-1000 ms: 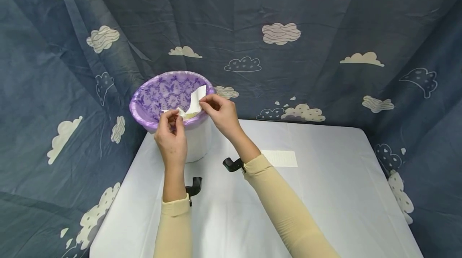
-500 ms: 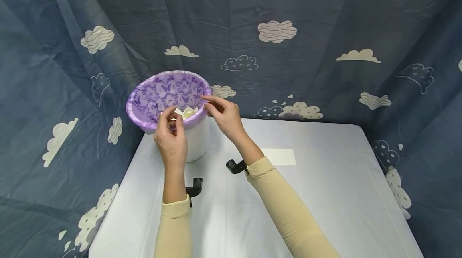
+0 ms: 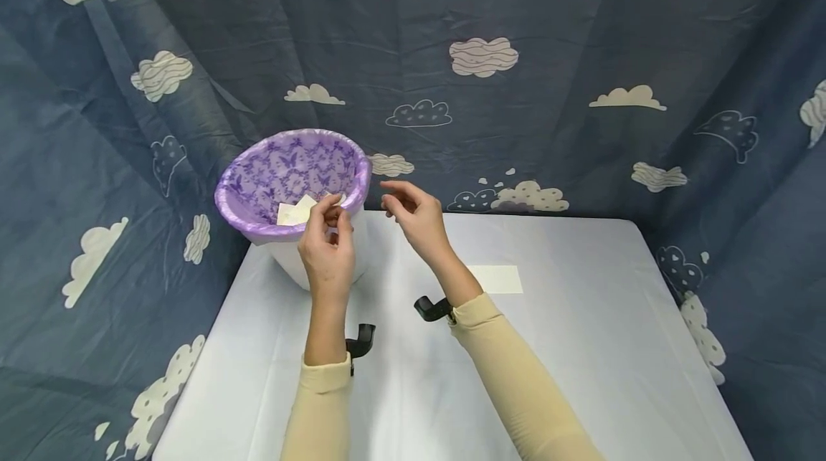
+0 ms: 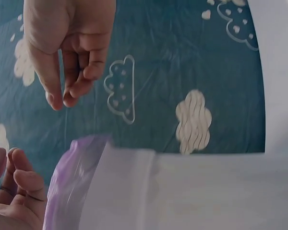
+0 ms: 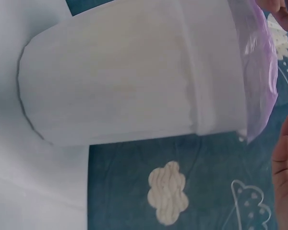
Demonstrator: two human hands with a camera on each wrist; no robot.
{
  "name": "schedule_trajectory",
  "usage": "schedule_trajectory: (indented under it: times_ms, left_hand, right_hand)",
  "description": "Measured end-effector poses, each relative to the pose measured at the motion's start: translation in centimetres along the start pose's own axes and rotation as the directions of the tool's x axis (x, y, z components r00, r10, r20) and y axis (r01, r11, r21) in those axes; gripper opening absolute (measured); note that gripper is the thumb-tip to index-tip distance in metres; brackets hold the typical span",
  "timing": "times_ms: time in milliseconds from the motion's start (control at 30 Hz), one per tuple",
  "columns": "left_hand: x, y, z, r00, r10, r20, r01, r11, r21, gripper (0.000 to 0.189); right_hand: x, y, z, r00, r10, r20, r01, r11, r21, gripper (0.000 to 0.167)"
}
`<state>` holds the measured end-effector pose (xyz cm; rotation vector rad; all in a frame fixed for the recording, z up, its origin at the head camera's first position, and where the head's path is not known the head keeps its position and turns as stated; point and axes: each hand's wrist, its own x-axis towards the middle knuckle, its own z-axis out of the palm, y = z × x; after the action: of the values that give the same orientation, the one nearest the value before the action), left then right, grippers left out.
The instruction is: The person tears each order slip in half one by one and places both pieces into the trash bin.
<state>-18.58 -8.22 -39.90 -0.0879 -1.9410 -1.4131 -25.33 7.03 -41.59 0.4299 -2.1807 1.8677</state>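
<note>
A white bin (image 3: 293, 260) with a purple butterfly-patterned liner (image 3: 287, 167) stands at the table's left rear. Pieces of cream paper (image 3: 297, 212) lie inside against its near wall. In front of the rim is my left hand (image 3: 328, 249), fingers loosely bent and nothing seen in them; the left wrist view shows that hand (image 4: 17, 191) from the palm side. To the right of the rim my right hand (image 3: 416, 221) hangs in the air, apart from the bin, with relaxed fingers; in the left wrist view it (image 4: 69, 52) holds nothing.
A cream paper sheet (image 3: 498, 279) lies on the white-covered table (image 3: 581, 346), partly behind the right forearm. Dark blue cloud-print curtains (image 3: 548, 16) enclose the back and sides. Black wrist mounts (image 3: 431, 309) stick out from both wrists.
The paper strip between my hands has dropped into the bin and lies with the other pieces. Both hands have drawn away to the right, the right one clear of the rim.
</note>
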Motion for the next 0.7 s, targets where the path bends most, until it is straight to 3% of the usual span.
schedule_trajectory:
  times_ms: [400, 700]
  left_hand:
    - [-2.5, -0.8, 4.0, 0.985, 0.001, 0.172, -0.004, 1.000, 0.016, 0.026]
    - [-4.5, -2.7, 6.3, 0.957, -0.060, 0.283, 0.045, 0.997, 0.057, 0.024]
  right_hand:
    - [-3.1, 4.4, -3.8, 0.990, 0.109, -0.090, -0.110, 0.994, -0.005, 0.023]
    - [-6.3, 8.6, -7.2, 0.951, 0.259, -0.167, -0.269, 0.962, -0.039, 0.027]
